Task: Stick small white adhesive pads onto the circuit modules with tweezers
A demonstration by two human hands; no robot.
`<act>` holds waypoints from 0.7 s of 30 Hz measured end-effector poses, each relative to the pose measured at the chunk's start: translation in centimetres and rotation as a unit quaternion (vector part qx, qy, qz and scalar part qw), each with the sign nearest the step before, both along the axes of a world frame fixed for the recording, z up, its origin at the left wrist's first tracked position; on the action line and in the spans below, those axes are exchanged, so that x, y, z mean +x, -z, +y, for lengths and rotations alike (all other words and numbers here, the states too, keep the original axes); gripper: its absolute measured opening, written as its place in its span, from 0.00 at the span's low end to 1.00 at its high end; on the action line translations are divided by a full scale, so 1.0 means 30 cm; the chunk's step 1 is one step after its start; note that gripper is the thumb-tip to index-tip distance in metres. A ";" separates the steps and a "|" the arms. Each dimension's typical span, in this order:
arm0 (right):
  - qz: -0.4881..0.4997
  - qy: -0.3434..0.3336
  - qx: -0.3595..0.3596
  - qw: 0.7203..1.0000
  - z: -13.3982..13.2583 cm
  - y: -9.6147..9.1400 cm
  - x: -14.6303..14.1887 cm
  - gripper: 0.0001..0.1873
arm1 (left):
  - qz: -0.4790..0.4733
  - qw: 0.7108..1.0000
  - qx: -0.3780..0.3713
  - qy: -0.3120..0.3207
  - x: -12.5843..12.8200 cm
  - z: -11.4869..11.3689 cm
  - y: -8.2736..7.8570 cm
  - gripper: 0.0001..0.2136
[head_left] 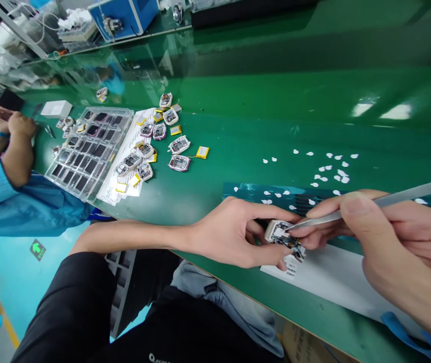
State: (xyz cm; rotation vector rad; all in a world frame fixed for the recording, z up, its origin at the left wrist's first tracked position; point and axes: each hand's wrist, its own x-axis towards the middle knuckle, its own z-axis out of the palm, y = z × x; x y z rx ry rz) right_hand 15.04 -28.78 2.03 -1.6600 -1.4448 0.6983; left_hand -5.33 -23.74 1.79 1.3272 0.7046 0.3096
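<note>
My left hand (234, 233) is closed around a small white watch-like case (276, 231) with an exposed circuit board, held just above a white sheet (336, 280) at the near table edge. My right hand (400, 242) pinches metal tweezers (382, 202), whose tips touch the top of the case. Both hands meet over the case; its underside is hidden by my fingers.
Several similar open cases (179, 162) and small yellow parts (202, 152) lie further left on the green table (261, 116). A clear compartment tray (87, 151) stands beside them. White paper dots (331, 169) are scattered behind my hands. A co-worker's folded arms in blue sleeves (9, 146) rest at the left.
</note>
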 end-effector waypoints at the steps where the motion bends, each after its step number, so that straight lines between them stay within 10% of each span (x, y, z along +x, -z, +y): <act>1: -0.014 -0.003 0.001 1.000 -0.004 -0.001 0.002 0.25 | 0.001 1.000 0.006 0.002 -0.001 0.000 0.003 0.24; 17: -0.083 -0.057 0.033 0.994 -0.024 -0.034 0.018 0.21 | 0.011 1.000 0.020 -0.008 0.003 -0.013 0.014 0.24; 21: -0.095 -0.071 0.042 0.992 -0.026 0.069 0.015 0.20 | 0.007 1.000 0.006 -0.022 0.007 -0.003 0.041 0.23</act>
